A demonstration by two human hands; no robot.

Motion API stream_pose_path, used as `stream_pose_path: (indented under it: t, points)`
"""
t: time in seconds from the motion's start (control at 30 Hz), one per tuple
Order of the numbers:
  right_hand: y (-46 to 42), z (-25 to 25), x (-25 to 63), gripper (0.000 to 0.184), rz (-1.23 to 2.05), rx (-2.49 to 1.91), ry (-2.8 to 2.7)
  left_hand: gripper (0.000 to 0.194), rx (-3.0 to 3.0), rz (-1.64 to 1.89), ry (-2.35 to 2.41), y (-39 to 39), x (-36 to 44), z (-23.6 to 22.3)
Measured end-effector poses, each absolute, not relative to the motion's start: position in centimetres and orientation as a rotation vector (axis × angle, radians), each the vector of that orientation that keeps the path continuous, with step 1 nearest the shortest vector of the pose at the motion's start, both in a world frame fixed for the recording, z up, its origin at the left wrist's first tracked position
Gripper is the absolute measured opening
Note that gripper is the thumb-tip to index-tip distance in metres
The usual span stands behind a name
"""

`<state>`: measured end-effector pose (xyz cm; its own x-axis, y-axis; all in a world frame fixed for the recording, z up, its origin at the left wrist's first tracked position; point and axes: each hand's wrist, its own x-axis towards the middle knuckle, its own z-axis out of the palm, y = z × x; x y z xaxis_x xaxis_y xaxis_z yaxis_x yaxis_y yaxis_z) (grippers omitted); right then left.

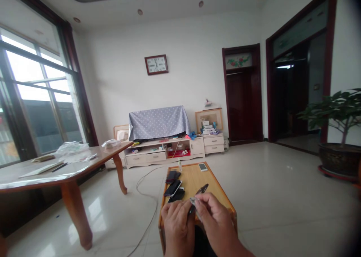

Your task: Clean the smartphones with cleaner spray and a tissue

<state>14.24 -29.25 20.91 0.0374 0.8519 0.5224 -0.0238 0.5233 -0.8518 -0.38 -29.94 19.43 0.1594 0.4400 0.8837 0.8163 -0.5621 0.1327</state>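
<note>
Both hands meet over the near end of a low wooden table (194, 173). My left hand (179, 223) is closed around a slim, dark, glossy thing (202, 189), which slants up and away from me; its kind is not clear. A small pale scrap, perhaps cloth or tissue (193, 201), is pinched in the fingertips of my right hand (216, 219), against the dark thing. Just beyond my left hand, several dark phones (172, 188) lie in an overlapping pile on the left of the tabletop. Part of the dark thing is hidden by my fingers.
A white phone (202, 167) and a small clear bottle (179, 165) are at the table's far end. At left stands a larger table (104, 151) with plastic bags (72, 148). A cable (146, 189) runs along the floor. A potted plant (340, 151) stands right.
</note>
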Motion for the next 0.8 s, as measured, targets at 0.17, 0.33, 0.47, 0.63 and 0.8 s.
stream_pose_path:
  t: [0.17, 0.33, 0.47, 0.63, 0.8]
  points:
    - [-28.4, 21.0, 14.9, 0.035, 0.776, -0.828, -1.351, 0.026, -2.065, -1.392, -1.226, -30.3, -0.5, 19.3]
    - [-27.3, 21.0, 15.7, 0.039, 0.691, -0.907, -1.198, 0.031, -2.078, -1.386, -1.24, -30.1, -0.8, 18.6]
    - [-29.8, 20.9, 14.0, 0.028, 0.765, -0.764, -1.402, 0.022, -2.091, -1.39, -1.273, -29.9, -0.8, 18.3]
    - [-27.0, 21.1, 15.3, 0.035, 0.7, -0.866, -1.249, 0.027, -2.086, -1.482, -1.238, -29.7, -0.8, 18.5]
    - [-26.7, 20.5, 14.9, 0.032, 0.646, -0.873, -1.232, 0.024, -2.097, -1.495, -1.314, -29.4, -0.6, 17.9]
